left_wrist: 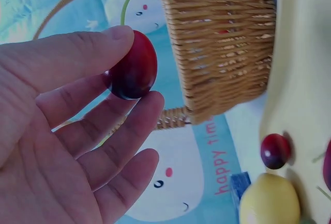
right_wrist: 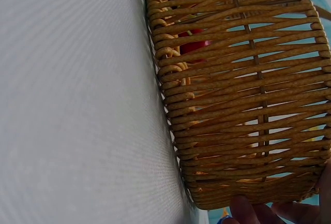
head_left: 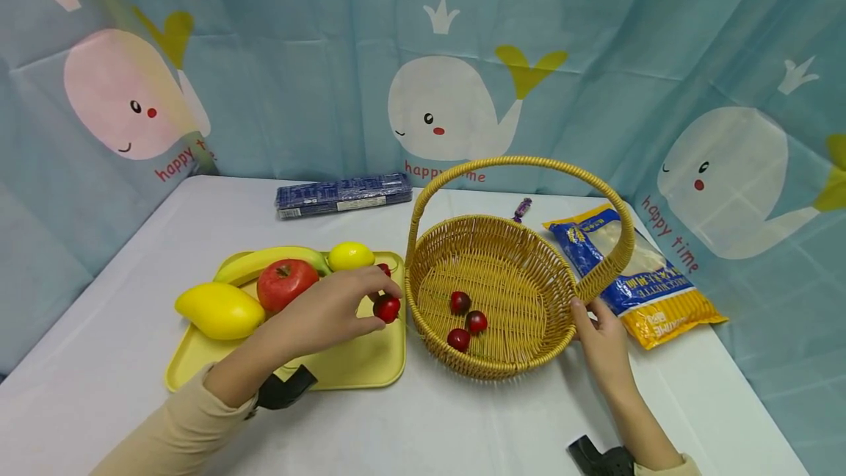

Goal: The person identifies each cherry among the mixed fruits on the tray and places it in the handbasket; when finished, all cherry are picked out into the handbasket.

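Note:
My left hand [head_left: 330, 311] pinches a dark red cherry [head_left: 386, 308] between thumb and fingertips, over the right side of the yellow tray [head_left: 373, 369]. In the left wrist view the held cherry [left_wrist: 135, 69] shows a green stem pointing up. Just right of the tray stands a wicker basket [head_left: 489, 369] with a tall arched handle. Several cherries [head_left: 459, 339] lie on its floor. My right hand [head_left: 603, 347] grips the basket's right side below the handle, thumb at the rim. Its fingertips [right_wrist: 243, 211] curl at the wicker in the right wrist view.
On the tray lie a mango [head_left: 221, 311], an apple [head_left: 286, 283], a banana [head_left: 264, 261], a lemon [head_left: 351, 255] and more cherries [left_wrist: 275, 150]. Behind are a dark blue package [head_left: 344, 195] and a purple wrapped candy [head_left: 522, 209]. A blue-and-yellow bag [head_left: 637, 278] lies right of the basket.

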The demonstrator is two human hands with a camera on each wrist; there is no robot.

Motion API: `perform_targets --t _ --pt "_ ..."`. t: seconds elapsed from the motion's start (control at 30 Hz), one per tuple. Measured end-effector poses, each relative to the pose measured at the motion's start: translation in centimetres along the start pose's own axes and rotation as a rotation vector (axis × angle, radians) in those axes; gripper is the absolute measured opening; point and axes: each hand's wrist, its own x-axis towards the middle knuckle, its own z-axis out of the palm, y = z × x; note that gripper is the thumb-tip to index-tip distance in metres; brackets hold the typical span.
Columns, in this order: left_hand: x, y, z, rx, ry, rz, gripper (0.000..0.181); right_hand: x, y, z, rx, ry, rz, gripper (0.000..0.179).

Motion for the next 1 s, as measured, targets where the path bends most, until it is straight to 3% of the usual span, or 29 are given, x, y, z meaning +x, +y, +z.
perform_targets --t 0.2,0.47,0.73,1.0 --pt "0.4 0.9 -0.2 -0.012 0.004 0.034 0.032 0.0 0.0 0.0 -0.010 0.008 0.003 0.037" --pt "1.5 2.3 0.7 -0.041 0.009 0.101 0.034 0.1 0.1 0.0 -0.001 0.002 0.001 0.037" --pt "3.3 3.4 2.1 -0.108 -0.030 0.129 0.034 -0.2 0.3 0.1 -0.042 0.014 0.013 0.035" --pt "5.7 3.5 3.3 -0.077 -0.032 0.144 0.032 0.0 0.3 0.1 -0.012 0.015 -0.005 0.035"
